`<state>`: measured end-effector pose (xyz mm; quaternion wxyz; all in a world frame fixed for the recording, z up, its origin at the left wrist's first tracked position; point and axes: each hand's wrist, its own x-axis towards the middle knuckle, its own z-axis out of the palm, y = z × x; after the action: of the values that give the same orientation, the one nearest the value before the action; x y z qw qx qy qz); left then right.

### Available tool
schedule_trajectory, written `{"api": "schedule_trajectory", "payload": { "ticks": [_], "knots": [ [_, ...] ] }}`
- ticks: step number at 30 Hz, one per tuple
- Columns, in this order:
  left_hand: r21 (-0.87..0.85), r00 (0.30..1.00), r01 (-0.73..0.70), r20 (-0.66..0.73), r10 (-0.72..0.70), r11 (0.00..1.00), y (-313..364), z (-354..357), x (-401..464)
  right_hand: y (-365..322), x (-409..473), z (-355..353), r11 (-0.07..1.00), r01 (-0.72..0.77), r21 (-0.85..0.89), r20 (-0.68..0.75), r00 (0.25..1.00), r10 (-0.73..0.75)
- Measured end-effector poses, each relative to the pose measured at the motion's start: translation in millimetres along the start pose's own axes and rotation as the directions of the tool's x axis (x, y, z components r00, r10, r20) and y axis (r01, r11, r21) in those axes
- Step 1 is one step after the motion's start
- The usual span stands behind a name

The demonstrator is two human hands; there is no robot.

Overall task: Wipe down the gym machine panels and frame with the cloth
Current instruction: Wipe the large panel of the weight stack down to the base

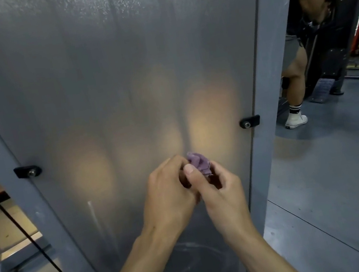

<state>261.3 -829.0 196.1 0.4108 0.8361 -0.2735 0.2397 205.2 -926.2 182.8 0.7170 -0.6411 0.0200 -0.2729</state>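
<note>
Both the left hand [169, 192] and right hand [219, 191] gripped the bunched purple cloth [199, 163] just off the frosted panel [117, 87], apparently regathering it; smears low down and the grey frame [262, 97] looked left to wipe.

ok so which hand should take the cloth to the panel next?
Right, probably. The purple cloth sits bunched mostly in the right hand, thumb pinching it; the left hand only grips its near edge. Both hover before the frosted panel.

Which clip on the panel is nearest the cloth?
Start at the big frosted grey panel and follow its right edge down the grey frame post. The black clip there, above the purple cloth, is nearest; its twin sits on the left edge.
</note>
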Motion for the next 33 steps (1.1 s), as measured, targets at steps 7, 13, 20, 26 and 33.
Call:
{"api": "schedule_trajectory", "payload": {
  "ticks": [7, 13, 20, 26, 33],
  "knots": [
    [-0.283, 0.937, -0.147, 0.268, 0.225, 0.948, -23, -15, -14, 1, 10, -16, 0.938, 0.170, -0.302, -0.180, 0.956, -0.231],
    [0.126, 0.948, -0.315, 0.089, 0.306, 0.941, -59, -34, -18, -17, 28, -75, 0.790, 0.176, -0.587, -0.440, 0.750, -0.494],
    [0.317, 0.955, -0.296, 0.083, 0.285, 0.901, -83, -47, -43, -1, 45, -84, 0.731, 0.150, -0.665, -0.431, 0.722, -0.541],
    [0.360, 0.961, -0.274, 0.137, 0.240, 0.892, -98, -56, -57, 9, 50, -59, 0.689, 0.212, -0.693, -0.367, 0.718, -0.591],
    [0.417, 0.957, -0.286, 0.169, 0.235, 0.863, -104, -60, -64, 21, 45, -81, 0.558, 0.232, -0.797, -0.206, 0.764, -0.612]
  ]
}}
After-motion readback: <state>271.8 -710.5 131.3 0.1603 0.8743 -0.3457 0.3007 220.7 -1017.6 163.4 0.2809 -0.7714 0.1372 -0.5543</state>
